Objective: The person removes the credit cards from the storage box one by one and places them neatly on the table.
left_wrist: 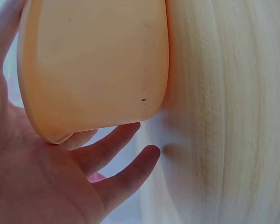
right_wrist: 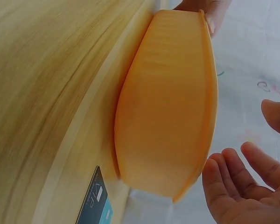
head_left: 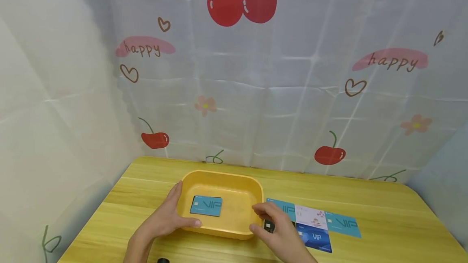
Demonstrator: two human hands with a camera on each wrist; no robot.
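Note:
A yellow plastic basin stands on the table, with a teal VIP card lying inside toward its left. My left hand grips the basin's left end, thumb over the front rim and fingers along the outer side. In the left wrist view, those fingers reach around the basin's corner. My right hand is at the right end, fingers loosely bent and thumb apart. Its fingertips are close to the rim in the right wrist view; whether they touch is hard to tell.
Right of the basin lie several cards: a black card, a teal card, a white flowered card, a dark blue card and another teal card. A small black object shows at the front edge. A cherry-patterned sheet hangs behind.

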